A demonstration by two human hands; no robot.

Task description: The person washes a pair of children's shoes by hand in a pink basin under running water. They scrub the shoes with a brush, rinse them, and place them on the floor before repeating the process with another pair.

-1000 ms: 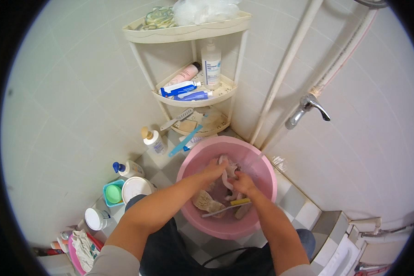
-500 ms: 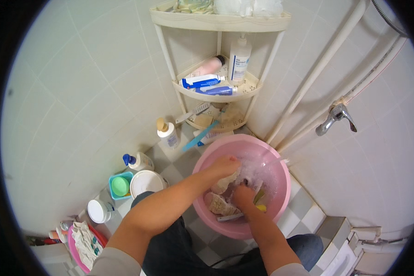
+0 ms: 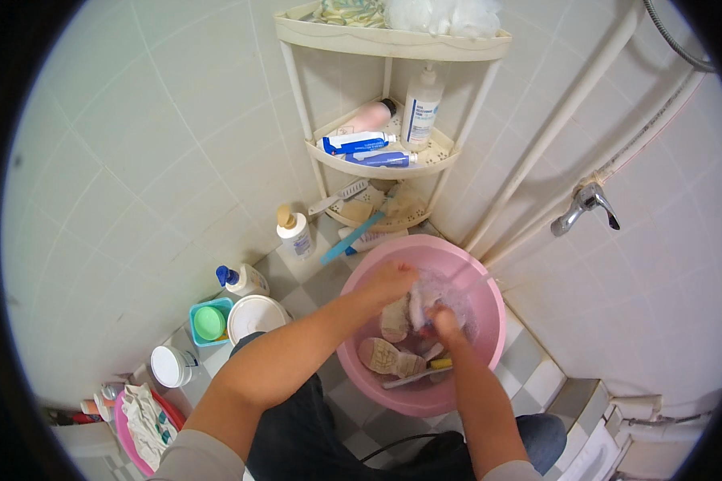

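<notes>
Suds (image 3: 456,298) could let the pale wet item (image 3: 417,309) slip deeper into the pink basin (image 3: 496,329), we judge, where our right hand (image 3: 444,319) curls closed on it, while our left hand (image 3: 393,282) bends nearby, its grip something we cannot tell.

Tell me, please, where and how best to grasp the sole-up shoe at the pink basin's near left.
Perhaps take the shoe by its narrow waist from above-left: its sole faces up, narrowing midway, while the right hand is to its right.
</notes>
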